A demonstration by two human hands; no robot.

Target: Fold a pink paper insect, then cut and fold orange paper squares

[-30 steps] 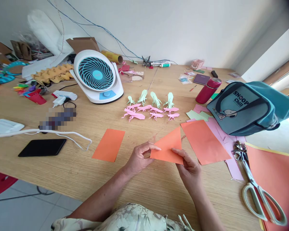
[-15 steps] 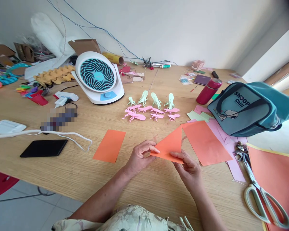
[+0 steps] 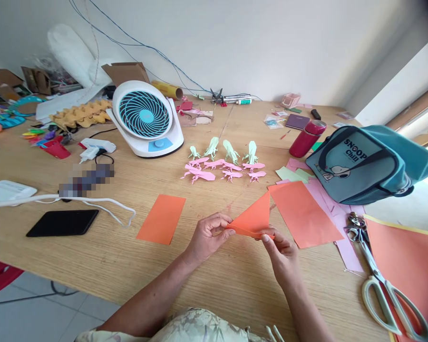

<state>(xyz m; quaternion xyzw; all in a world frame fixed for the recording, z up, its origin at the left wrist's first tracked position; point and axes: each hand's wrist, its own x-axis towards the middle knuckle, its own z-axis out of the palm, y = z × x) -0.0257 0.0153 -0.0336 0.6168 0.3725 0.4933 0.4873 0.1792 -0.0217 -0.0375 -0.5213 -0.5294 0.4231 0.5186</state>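
Observation:
Between my two hands is an orange sheet of paper (image 3: 253, 216), folded to a triangle with a narrow strip turned up along its near edge. My left hand (image 3: 209, 237) pinches the left end of that strip between thumb and fingers. At the right end, my right hand (image 3: 280, 249) grips the strip with its thumb in front and fingers behind. A flat orange rectangle of paper (image 3: 161, 219) lies left of my hands, and a larger orange sheet (image 3: 306, 213) lies to their right.
Pink paper insects (image 3: 199, 175) and green ones (image 3: 231, 151) stand beyond my hands. Scissors (image 3: 378, 280) rest on orange sheets at right, near a teal bag (image 3: 360, 161) and a red flask (image 3: 307, 137). A fan (image 3: 144, 116) and a black phone (image 3: 62, 223) are at left.
The near edge of the orange paper has been turned up into a narrow strip. My thumbs have come round to the front of it, and the triangle above looks shorter.

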